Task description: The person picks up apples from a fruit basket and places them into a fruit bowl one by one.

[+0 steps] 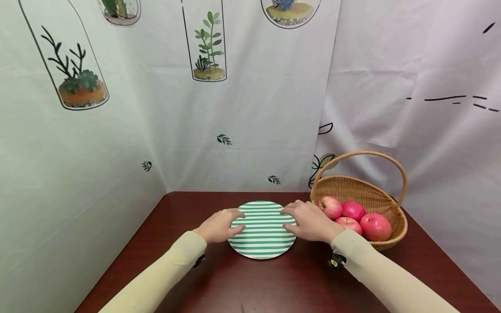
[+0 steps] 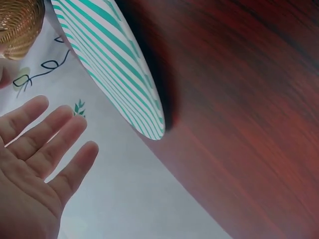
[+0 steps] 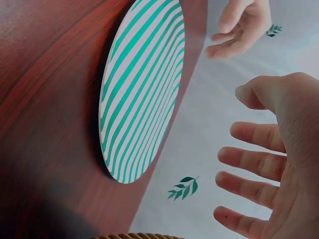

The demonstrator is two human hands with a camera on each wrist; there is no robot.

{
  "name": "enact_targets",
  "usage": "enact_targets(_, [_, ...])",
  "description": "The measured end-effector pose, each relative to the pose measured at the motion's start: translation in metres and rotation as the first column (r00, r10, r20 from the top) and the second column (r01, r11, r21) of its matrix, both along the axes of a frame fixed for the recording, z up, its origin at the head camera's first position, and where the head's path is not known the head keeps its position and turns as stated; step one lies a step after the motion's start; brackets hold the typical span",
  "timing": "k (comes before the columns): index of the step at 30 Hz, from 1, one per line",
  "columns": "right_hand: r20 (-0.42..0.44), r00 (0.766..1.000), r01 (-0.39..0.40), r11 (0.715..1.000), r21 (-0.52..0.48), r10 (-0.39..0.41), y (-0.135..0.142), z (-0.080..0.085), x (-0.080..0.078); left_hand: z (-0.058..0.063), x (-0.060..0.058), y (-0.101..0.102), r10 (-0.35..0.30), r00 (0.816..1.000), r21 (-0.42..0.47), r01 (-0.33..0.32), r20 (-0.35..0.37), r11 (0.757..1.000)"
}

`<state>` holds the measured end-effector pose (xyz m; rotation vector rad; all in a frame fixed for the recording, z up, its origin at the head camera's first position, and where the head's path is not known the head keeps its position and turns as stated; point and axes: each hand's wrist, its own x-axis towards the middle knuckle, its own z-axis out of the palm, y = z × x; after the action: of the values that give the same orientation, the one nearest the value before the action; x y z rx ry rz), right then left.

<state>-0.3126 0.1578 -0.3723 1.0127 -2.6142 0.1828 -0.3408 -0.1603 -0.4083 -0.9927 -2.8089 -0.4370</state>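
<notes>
A round mat (image 1: 261,237) with green and white stripes lies flat on the dark red-brown table. My left hand (image 1: 220,225) hovers over its left side, fingers spread and holding nothing. Across from it, my right hand (image 1: 311,221) is above the mat's right side, its fingers apart and also free of anything. Both wrist views show a gap between the hands and the striped mat (image 2: 112,64). In the right wrist view the thumb and fingers of the right hand (image 3: 279,164) are loosely extended.
A wicker basket (image 1: 400,226) with an arched handle stands to the right, close to my right forearm. Several red apples (image 1: 375,227) lie in it. White printed cloth (image 1: 254,108) hangs behind the wooden table (image 1: 250,287) and along its sides.
</notes>
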Motion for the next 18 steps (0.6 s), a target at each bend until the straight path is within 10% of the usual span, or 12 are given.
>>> enact_targets(18, [-0.037, 0.999, 0.009, 1.000, -0.002, -0.009, 0.015, 0.020, 0.023, -0.017, -0.011, -0.026, 0.097, 0.983, -0.030, -0.093, 0.154, 0.995])
